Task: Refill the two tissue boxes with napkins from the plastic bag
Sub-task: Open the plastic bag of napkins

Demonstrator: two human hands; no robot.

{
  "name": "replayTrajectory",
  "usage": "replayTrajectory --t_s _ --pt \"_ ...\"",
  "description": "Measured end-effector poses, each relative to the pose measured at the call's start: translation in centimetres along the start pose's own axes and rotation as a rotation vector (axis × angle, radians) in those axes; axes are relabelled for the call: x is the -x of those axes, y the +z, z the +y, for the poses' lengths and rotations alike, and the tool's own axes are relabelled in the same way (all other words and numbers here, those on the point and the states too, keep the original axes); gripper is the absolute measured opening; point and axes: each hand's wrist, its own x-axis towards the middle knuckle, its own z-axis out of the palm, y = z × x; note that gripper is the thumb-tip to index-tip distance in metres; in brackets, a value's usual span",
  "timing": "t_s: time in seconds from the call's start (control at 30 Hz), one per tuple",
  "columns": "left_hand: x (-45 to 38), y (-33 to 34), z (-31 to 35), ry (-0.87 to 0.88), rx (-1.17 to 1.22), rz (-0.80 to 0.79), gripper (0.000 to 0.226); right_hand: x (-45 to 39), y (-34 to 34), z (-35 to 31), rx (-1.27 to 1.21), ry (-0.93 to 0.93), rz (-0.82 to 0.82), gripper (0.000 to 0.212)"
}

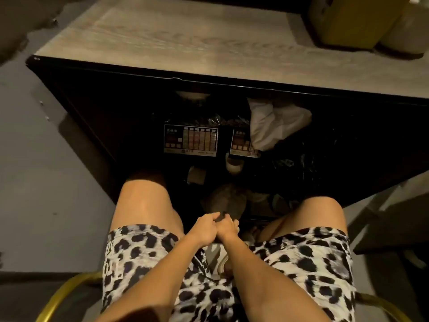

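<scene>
Your left hand (205, 228) and right hand (228, 227) meet between your knees, fingers curled; whether they pinch something I cannot tell. A crumpled, thin white plastic bag (275, 125) lies in the dark space under the pale wood-grain table (185, 43), beside two flat printed cards (190, 141). The floor (46, 182) is grey.

Wood-grain surface (185, 36) fills the top of the head view, pale grey-brown, dark front edge. On it at the far right corner: a yellow container (350, 19) with a pale rounded object (408, 31) just beside it, both cut off by the frame edge. Open dark space below the surface holds two printed cards (190, 141) side by side, the right one partly covered by a crumpled white plastic bag (276, 123). In front of them a small pale cup (234, 165); darker items nearby too dim to identify. Grey floor (46, 182) to the left.
</scene>
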Motion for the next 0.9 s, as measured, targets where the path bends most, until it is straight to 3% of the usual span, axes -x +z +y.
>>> replayTrajectory --t_s 0.43,0.9 --pt "-0.8 -1.0 -1.7 -0.052 0.038 0.063 0.049 -4.7 0.2 -0.4 0.291 0.003 -0.089 0.047" --pt "-1.6 -1.4 -1.5 -0.097 0.061 0.079 0.044 -5.0 0.1 -0.3 0.177 0.017 0.144 0.034"
